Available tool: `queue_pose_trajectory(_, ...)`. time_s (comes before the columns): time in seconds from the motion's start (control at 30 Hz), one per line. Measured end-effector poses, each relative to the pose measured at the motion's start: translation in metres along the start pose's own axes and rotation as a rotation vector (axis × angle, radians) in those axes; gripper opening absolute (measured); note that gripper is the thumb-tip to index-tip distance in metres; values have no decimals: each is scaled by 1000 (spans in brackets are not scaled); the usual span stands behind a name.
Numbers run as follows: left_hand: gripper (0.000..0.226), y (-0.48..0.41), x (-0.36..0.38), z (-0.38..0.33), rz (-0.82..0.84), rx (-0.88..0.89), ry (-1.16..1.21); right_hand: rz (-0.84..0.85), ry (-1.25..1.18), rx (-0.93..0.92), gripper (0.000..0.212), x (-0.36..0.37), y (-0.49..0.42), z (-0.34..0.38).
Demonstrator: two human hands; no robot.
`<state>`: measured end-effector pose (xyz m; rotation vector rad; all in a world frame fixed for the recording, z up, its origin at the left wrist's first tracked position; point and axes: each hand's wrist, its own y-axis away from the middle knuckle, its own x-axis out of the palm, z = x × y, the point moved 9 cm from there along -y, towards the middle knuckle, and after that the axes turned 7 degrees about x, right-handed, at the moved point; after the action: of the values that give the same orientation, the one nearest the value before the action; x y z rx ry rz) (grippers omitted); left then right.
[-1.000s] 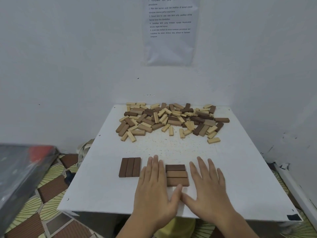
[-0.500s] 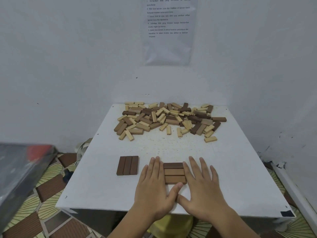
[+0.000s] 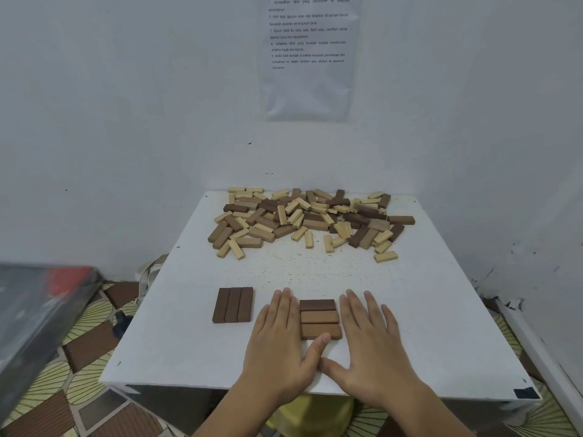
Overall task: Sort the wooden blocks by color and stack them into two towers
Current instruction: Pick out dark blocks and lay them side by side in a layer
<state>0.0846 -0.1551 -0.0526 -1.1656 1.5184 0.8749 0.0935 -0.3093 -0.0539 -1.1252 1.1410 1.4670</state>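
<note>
Three brown blocks lie side by side as a flat square layer [image 3: 320, 318] near the front of the white table [image 3: 441, 310]. My left hand [image 3: 280, 339] lies flat against the layer's left side, fingers straight, thumb touching its front edge. My right hand [image 3: 372, 342] lies flat against its right side, thumb stretched toward the left thumb. A second flat layer of three dark brown blocks [image 3: 233, 305] sits to the left, untouched. A mixed pile of light, brown and dark blocks [image 3: 309, 219] covers the far part of the table.
The table stands in a white wall corner with a printed sheet [image 3: 309, 55] taped above it. A dark box with a red patch [image 3: 41, 307] is at the left. Patterned floor tiles [image 3: 88, 357] show below the table's left edge.
The view has shifted slightly. Both hands stay flat on either side of the three-block layer, and the left thumb has slid up against its front edge.
</note>
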Motion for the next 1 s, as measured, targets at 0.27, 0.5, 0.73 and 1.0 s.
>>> queue_pose_trajectory(0.27,86,-13,-40,0,16,203,-49,55,-185,-120,99,-24,-16,-4)
queue_pose_trajectory(0.5,81,-37,-36,-2,56,313,-6,106,-54,-215,80,-36,-43,8)
queue_pose_trajectory(0.73,75,-41,-30,6,20,304,168,81,-103,-225,73,-37,-45,7)
queue_pose_trajectory(1.0,70,-45,-31,7,23,250,157,85,-143,-213,71,-36,-44,8)
